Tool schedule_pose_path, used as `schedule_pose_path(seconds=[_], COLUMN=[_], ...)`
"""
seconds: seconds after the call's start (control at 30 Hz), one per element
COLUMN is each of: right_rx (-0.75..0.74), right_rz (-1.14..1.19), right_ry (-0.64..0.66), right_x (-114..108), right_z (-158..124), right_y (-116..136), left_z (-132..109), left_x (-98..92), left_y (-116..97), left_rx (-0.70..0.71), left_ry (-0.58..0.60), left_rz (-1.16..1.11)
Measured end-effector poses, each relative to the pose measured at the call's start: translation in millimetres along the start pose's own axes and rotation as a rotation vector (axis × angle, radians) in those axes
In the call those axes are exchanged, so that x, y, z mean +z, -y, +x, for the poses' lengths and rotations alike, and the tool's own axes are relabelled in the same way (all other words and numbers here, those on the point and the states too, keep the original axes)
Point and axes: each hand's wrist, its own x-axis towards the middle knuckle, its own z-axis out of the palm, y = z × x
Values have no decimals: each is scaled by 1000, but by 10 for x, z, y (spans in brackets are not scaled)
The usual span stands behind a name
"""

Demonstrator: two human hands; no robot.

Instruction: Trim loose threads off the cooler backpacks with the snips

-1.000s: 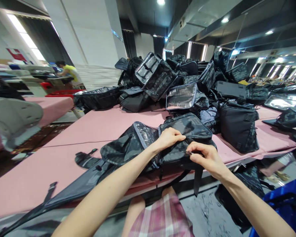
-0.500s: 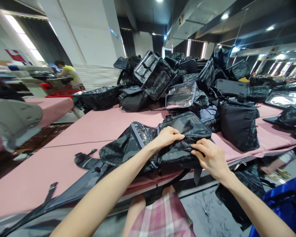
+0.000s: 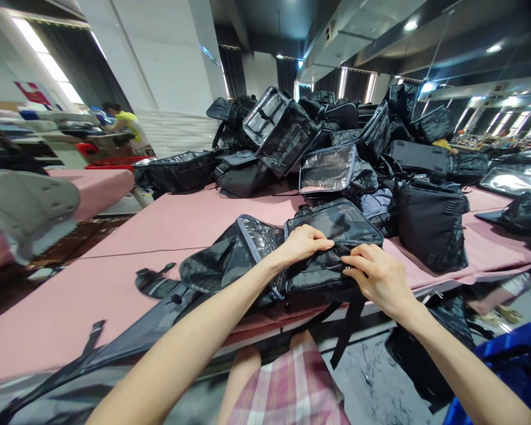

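Note:
A dark camouflage backpack lies opened out along the front edge of the pink-covered table, with a clear plastic panel in its middle. My left hand pinches the fabric at the seam below the bag's right-hand flap. Close beside it, my right hand has its thumb and fingers closed on the same edge, where a small shiny bit shows at the fingertips; whether that is a zipper pull I cannot tell. A loose strap hangs off the table under the bag.
Behind lies a big heap of similar backpacks, with one black bag standing at right. A blue crate and another bag are on the floor at right. A person in yellow sits far left.
Both hands stay at the same edge of the backpack, with hardly any shift. The hanging strap below the bag has swung and now shows longer. The view has turned slightly.

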Motion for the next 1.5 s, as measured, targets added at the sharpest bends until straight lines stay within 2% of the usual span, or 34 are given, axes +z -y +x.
schedule_pose_path(seconds=[0.27,0.47,0.77,1.27,1.5], right_rx=[1,95,49,-25,51], right_rz=[42,322,85,-2,216], right_ry=[8,4,10,0,-13], right_x=[44,13,13,33,-22], right_z=[34,1,-67,-18,-46], right_y=[22,-30,-13,17,-24], left_z=[8,-10,0,-2,4], left_x=[-1,0,2,-2,0], left_y=[14,-15,-8,-11,1], left_rx=[4,-20,-19,-10,-17], left_ry=[-2,-5,0,-1,-9], left_rz=[-11,-20,-22,-23,-35])
